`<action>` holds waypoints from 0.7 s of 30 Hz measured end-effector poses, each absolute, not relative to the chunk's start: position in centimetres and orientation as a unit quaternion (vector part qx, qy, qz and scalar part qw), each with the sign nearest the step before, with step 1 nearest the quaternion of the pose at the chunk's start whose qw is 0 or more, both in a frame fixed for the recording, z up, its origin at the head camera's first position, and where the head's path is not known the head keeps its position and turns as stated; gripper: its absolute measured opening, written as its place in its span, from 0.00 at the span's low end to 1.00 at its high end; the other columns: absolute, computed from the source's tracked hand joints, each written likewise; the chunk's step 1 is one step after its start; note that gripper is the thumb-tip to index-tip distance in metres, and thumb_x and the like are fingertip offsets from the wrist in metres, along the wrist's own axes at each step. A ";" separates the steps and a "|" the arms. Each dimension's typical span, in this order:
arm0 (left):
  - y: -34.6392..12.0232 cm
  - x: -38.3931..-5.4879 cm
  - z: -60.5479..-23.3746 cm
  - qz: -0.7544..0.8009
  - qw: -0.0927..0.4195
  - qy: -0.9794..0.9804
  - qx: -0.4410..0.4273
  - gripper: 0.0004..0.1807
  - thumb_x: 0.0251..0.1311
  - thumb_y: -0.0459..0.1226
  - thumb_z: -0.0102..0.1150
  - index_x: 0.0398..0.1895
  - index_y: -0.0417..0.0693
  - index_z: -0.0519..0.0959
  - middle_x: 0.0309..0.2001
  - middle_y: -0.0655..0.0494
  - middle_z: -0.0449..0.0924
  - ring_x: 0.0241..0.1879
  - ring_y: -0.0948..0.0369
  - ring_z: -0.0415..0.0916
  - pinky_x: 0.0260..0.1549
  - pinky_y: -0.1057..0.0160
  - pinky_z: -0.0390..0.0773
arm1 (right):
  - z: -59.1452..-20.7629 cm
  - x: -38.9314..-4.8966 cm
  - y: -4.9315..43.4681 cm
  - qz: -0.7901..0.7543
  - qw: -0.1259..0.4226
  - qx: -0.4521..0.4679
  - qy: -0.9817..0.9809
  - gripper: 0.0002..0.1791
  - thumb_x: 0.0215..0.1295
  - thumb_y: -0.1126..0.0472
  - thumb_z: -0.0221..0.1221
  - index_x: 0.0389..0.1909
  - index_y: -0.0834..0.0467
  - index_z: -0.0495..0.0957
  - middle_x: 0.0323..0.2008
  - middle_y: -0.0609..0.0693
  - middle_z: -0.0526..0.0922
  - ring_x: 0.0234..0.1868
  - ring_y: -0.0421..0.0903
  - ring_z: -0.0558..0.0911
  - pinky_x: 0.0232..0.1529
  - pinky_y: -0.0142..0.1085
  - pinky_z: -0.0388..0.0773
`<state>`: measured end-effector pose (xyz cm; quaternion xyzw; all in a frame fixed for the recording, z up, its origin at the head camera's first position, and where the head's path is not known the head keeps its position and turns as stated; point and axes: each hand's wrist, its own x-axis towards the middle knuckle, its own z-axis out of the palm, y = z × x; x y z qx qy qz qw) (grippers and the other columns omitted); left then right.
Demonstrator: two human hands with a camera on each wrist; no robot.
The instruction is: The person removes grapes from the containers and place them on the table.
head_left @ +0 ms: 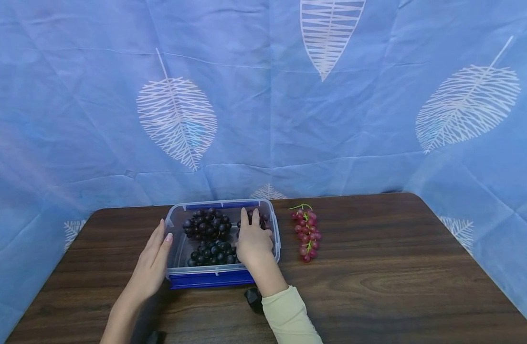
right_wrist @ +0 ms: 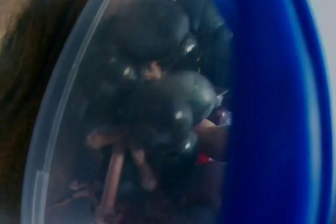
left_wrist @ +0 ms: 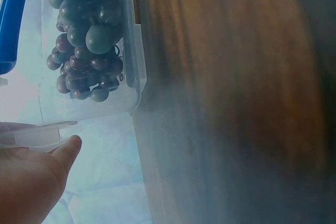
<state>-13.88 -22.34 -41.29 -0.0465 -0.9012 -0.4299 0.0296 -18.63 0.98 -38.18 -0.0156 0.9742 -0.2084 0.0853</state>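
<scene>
The dark reddish grape bunch (head_left: 265, 221) sits inside the container's (head_left: 199, 271) right end, partly hidden beneath the right hand (head_left: 254, 243) — two fingers extend straight over it; whether the hidden ones grip it, I cannot tell. The left hand (head_left: 149, 265), fingers straight, touches the container's left side. A black bunch (head_left: 206, 224) and a green-black bunch (head_left: 214, 253) lie mid-container; a red bunch (head_left: 307, 234) lies outside — right of the container.
</scene>
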 end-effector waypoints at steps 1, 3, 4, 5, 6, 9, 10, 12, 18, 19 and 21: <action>-22.3 -13.9 -41.3 -0.431 0.029 -0.901 -0.046 0.40 0.87 0.52 0.29 0.85 0.35 0.36 0.84 0.29 0.34 0.82 0.31 0.34 0.75 0.26 0.42 | -38.2 -18.7 1.1 -0.207 0.080 -0.020 0.975 0.46 0.73 0.59 0.67 0.85 0.54 0.53 0.83 0.64 0.53 0.56 0.79 0.79 0.40 0.58 0.88; -22.3 -13.8 -41.2 -0.432 0.029 -0.900 -0.045 0.40 0.87 0.52 0.30 0.85 0.35 0.36 0.84 0.30 0.34 0.82 0.31 0.34 0.75 0.26 0.42 | -38.2 -18.8 1.2 -0.198 0.070 -0.028 0.977 0.47 0.72 0.57 0.69 0.85 0.55 0.54 0.82 0.66 0.55 0.55 0.77 0.81 0.45 0.59 0.87; -22.3 -13.8 -41.2 -0.433 0.029 -0.900 -0.045 0.40 0.87 0.52 0.30 0.85 0.36 0.36 0.84 0.30 0.34 0.82 0.31 0.34 0.76 0.26 0.41 | -38.2 -18.8 1.2 -0.195 0.065 -0.030 0.978 0.48 0.71 0.58 0.69 0.85 0.56 0.54 0.81 0.67 0.56 0.54 0.76 0.82 0.47 0.60 0.86; -22.3 -13.8 -41.2 -0.433 0.029 -0.900 -0.045 0.40 0.87 0.52 0.30 0.85 0.36 0.36 0.84 0.30 0.34 0.83 0.31 0.34 0.76 0.26 0.41 | -38.2 -18.8 1.3 -0.195 0.061 -0.031 0.978 0.48 0.70 0.60 0.70 0.84 0.57 0.55 0.81 0.68 0.57 0.53 0.75 0.83 0.48 0.60 0.86; -22.3 -13.8 -41.2 -0.433 0.028 -0.900 -0.045 0.40 0.87 0.52 0.30 0.85 0.36 0.36 0.84 0.30 0.34 0.82 0.31 0.34 0.75 0.26 0.41 | -38.3 -18.8 1.3 -0.199 0.058 -0.030 0.978 0.48 0.69 0.62 0.70 0.84 0.57 0.55 0.80 0.68 0.57 0.50 0.75 0.83 0.48 0.60 0.86; -22.3 -13.8 -41.2 -0.430 0.025 -0.901 -0.044 0.40 0.87 0.51 0.30 0.85 0.36 0.35 0.84 0.30 0.33 0.82 0.30 0.34 0.75 0.25 0.42 | -38.3 -18.8 1.3 -0.216 0.052 -0.022 0.975 0.48 0.66 0.69 0.69 0.83 0.57 0.57 0.79 0.70 0.58 0.45 0.74 0.84 0.45 0.59 0.87; -22.3 -13.9 -41.2 -0.427 0.023 -0.903 -0.043 0.40 0.87 0.52 0.31 0.85 0.36 0.35 0.84 0.29 0.33 0.82 0.30 0.34 0.75 0.25 0.42 | -38.3 -18.8 1.3 -0.224 0.051 -0.018 0.973 0.48 0.65 0.71 0.69 0.83 0.57 0.58 0.78 0.71 0.58 0.44 0.73 0.83 0.44 0.59 0.87; -22.3 -13.9 -41.2 -0.419 0.018 -0.907 -0.042 0.40 0.87 0.52 0.31 0.86 0.37 0.34 0.84 0.29 0.34 0.82 0.30 0.35 0.75 0.25 0.43 | -38.3 -18.8 1.3 -0.232 0.047 -0.014 0.971 0.48 0.64 0.72 0.69 0.83 0.58 0.58 0.77 0.71 0.59 0.44 0.72 0.83 0.44 0.59 0.87; -22.4 -14.1 -41.1 -0.389 0.004 -0.920 -0.042 0.42 0.86 0.53 0.33 0.85 0.38 0.32 0.84 0.29 0.34 0.82 0.30 0.36 0.74 0.24 0.45 | -38.3 -18.9 1.1 -0.237 0.025 -0.003 0.971 0.48 0.62 0.71 0.71 0.80 0.69 0.58 0.73 0.72 0.66 0.57 0.72 0.81 0.56 0.60 0.83; -22.4 -14.1 -41.1 -0.387 0.004 -0.921 -0.043 0.42 0.86 0.53 0.33 0.85 0.38 0.33 0.84 0.29 0.34 0.82 0.30 0.35 0.74 0.24 0.45 | -38.3 -18.9 1.1 -0.237 0.018 -0.001 0.971 0.48 0.61 0.70 0.71 0.79 0.71 0.58 0.72 0.72 0.68 0.59 0.71 0.80 0.57 0.60 0.83; -22.5 -14.1 -41.1 -0.384 0.004 -0.922 -0.045 0.42 0.86 0.53 0.33 0.85 0.37 0.33 0.84 0.29 0.34 0.82 0.30 0.35 0.74 0.25 0.45 | -38.3 -19.0 1.1 -0.235 0.005 0.001 0.972 0.48 0.60 0.69 0.72 0.78 0.74 0.59 0.69 0.73 0.71 0.59 0.69 0.81 0.58 0.58 0.82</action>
